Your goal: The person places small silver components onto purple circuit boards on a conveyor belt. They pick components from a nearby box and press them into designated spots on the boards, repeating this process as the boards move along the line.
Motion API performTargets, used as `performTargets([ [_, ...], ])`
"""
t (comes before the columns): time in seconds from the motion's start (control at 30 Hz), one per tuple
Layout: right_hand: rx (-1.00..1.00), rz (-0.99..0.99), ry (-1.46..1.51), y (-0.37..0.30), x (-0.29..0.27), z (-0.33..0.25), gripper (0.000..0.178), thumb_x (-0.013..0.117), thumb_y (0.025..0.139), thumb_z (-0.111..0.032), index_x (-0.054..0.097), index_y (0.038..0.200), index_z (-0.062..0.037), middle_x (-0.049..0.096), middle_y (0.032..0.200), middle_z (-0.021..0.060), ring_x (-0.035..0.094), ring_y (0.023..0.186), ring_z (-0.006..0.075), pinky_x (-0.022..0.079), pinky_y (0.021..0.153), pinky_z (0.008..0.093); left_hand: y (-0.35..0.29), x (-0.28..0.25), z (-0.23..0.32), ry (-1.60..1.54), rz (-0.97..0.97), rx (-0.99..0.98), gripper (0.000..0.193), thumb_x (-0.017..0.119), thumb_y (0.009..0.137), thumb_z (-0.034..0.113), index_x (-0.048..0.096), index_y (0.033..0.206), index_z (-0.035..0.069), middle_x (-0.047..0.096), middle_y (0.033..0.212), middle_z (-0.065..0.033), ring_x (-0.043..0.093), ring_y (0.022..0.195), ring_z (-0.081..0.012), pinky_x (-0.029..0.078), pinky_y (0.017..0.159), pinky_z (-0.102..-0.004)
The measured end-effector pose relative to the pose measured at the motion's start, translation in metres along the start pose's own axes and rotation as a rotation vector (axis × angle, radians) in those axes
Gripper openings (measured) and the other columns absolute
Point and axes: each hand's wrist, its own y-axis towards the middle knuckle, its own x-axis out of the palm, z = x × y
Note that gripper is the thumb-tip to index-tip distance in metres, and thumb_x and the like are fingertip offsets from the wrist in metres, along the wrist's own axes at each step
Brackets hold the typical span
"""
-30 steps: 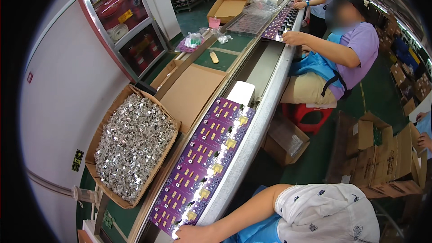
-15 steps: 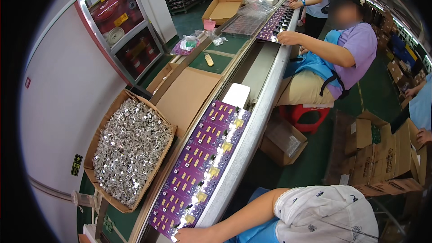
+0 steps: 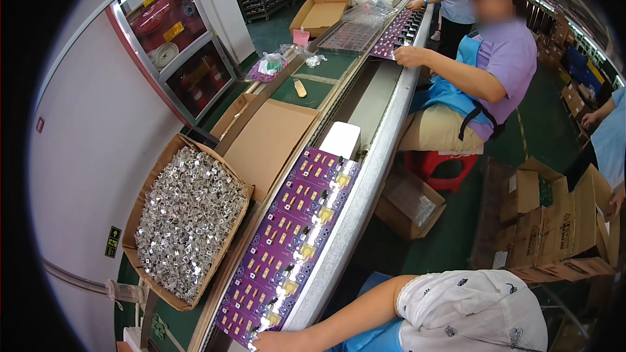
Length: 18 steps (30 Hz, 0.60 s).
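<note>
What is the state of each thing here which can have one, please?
Brown cardboard box of silvery metal pieces: open, filled.
Long purple circuit-board panel: lying flat, bearing components.
Silver-framed glass cabinet: doors shut.
Shallow brown cardboard box behind: open.
Red plastic stool: occupied.
Bare right hand: at the panel's near end; grip unclear.

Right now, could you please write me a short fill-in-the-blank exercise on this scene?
The circuit boards by the right hand are coloured ____.
In the picture, the silvery parts lie to the ____ of those boards.
The stool under the seated co-worker is coloured ____.

Missing words: purple; left; red.
</note>
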Motion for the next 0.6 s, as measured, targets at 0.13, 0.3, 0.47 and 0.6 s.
performTargets([
  [0.13, 0.000, -0.011, 0.024, 0.000, -0.003, 0.001, 0.023, 0.058, 0.085, -0.027, 0.070, 0.080, -0.0086, 0.066, 0.091, 0.0060, 0.060, 0.090, 0.0265, 0.045, 0.080, 0.0398, 0.000, 0.001, 0.000, -0.003, -0.003, 0.004, 0.050, 0.045, 0.104, 0.042, 0.067, 0.120, -0.001, 0.063, 0.127, -0.0223, 0.061, 0.116, -0.0397, 0.048, 0.100, -0.0448],
  [0.3, -0.072, 0.054, 0.006, -0.002, -0.018, 0.001, 0.025, 0.055, 0.085, -0.024, 0.071, 0.072, -0.0091, 0.068, 0.079, 0.0083, 0.062, 0.074, 0.0285, 0.046, 0.068, 0.0432, 0.000, 0.000, -0.001, 0.006, -0.006, 0.005, 0.050, 0.044, 0.104, 0.041, 0.067, 0.120, -0.001, 0.063, 0.126, -0.0220, 0.061, 0.115, -0.0395, 0.049, 0.100, -0.0448],
  [0.47, -0.064, -0.011, -0.009, 0.000, -0.031, -0.003, 0.027, 0.055, 0.083, -0.025, 0.070, 0.066, -0.0100, 0.068, 0.070, 0.0091, 0.063, 0.068, 0.0283, 0.047, 0.063, 0.0440, 0.000, 0.000, -0.001, 0.011, -0.009, 0.005, 0.050, 0.044, 0.104, 0.041, 0.067, 0.120, -0.001, 0.063, 0.125, -0.0218, 0.061, 0.115, -0.0393, 0.049, 0.099, -0.0448],
  [0.6, -0.057, 0.037, 0.017, -0.001, -0.019, 0.000, 0.027, 0.055, 0.083, -0.026, 0.069, 0.065, -0.0106, 0.067, 0.070, 0.0085, 0.063, 0.069, 0.0281, 0.047, 0.064, 0.0438, 0.001, 0.001, 0.001, 0.009, -0.010, 0.012, 0.050, 0.044, 0.105, 0.041, 0.067, 0.119, -0.001, 0.063, 0.125, -0.0216, 0.061, 0.114, -0.0391, 0.049, 0.099, -0.0448],
])
